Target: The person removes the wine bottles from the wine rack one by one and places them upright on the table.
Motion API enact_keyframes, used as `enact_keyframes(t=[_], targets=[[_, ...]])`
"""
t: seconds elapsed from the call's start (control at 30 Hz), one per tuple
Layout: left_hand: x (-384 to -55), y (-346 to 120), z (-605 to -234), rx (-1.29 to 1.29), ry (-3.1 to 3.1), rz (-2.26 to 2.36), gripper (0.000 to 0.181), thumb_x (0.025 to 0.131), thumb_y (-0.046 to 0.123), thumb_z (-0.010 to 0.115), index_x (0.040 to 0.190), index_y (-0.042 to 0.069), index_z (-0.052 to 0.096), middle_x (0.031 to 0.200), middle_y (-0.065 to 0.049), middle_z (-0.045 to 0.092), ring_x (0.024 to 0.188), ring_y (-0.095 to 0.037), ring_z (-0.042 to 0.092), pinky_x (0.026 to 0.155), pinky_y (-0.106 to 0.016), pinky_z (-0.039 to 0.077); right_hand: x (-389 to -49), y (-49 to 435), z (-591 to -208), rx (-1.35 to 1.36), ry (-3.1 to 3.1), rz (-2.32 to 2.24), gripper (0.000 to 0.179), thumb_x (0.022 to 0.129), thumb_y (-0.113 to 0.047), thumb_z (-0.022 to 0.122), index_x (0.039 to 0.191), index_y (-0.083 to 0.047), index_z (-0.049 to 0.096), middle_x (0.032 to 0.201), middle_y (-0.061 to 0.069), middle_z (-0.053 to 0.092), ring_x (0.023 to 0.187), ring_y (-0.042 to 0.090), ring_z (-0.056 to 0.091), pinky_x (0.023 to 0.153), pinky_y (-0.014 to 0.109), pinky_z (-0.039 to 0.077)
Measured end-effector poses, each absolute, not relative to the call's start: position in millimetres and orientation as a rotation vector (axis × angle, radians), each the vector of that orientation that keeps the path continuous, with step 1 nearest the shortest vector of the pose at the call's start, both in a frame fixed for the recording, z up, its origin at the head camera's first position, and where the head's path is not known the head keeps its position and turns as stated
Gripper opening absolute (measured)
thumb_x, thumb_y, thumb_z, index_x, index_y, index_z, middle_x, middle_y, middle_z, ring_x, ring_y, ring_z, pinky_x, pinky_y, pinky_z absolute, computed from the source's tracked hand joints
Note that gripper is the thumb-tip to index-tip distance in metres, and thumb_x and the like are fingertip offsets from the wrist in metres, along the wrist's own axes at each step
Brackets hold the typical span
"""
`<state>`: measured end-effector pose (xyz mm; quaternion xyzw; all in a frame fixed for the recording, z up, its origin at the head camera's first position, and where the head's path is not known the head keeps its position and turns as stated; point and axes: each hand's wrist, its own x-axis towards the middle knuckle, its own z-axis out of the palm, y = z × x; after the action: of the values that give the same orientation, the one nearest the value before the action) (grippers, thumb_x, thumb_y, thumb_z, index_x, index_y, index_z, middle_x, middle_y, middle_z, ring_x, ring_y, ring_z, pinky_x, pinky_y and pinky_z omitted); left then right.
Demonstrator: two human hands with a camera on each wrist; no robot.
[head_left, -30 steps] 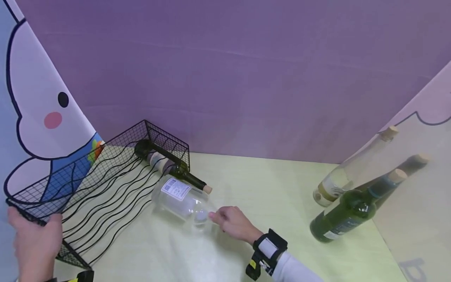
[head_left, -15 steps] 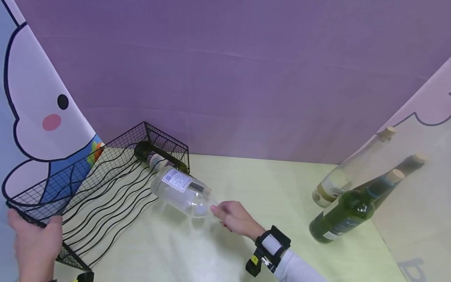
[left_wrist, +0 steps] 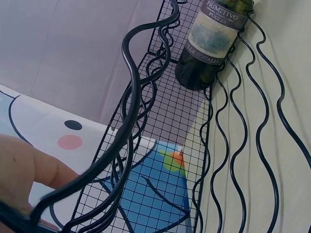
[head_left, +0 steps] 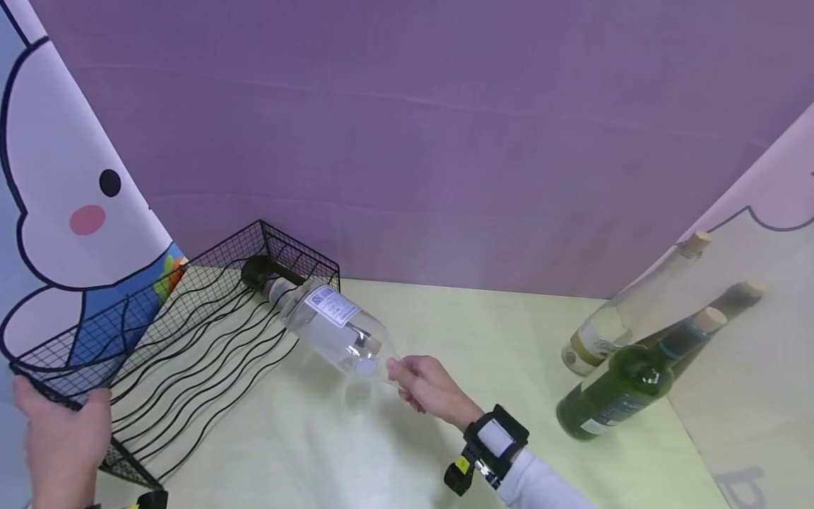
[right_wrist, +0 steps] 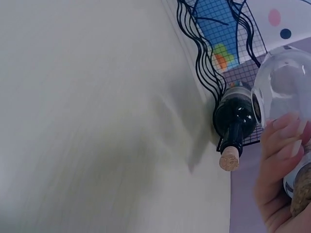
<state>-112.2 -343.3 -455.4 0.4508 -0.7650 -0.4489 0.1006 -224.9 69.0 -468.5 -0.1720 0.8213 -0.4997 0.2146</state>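
A wire rack, a dark bottle lying in its far end. A clear bottle, base overlapping that end, contact unclear; the right hand grips and mostly hides its neck. The left hand grips the rack's near end. Loading seems under way, next calling for gentle seating.

On our right wrist we wear a wide black band with a white rectangular panel. We carry a boxy black module on it, marked by a yellow patch. Our right sleeve is plain whitish cloth. At our left wrist shows a black block.
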Motion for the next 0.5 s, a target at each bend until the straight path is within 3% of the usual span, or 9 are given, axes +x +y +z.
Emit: enact_keyframes(t=[0.5], targets=[[-112,-336,-447,1.348,-2.243,-1.322,0.084,0.097,0.028,0.037,0.155,0.022,-0.023,0.161,-0.033,0.004,0.146,-0.056,0.011,0.118,-0.065,0.017,-231,74,-458,-0.45,2.176,-1.553,0.058,0.102,-0.051,0.041,0.112,0.002,0.06,0.067,0.0,0.051,0.053,0.012,0.045,0.051,0.021,0.042]])
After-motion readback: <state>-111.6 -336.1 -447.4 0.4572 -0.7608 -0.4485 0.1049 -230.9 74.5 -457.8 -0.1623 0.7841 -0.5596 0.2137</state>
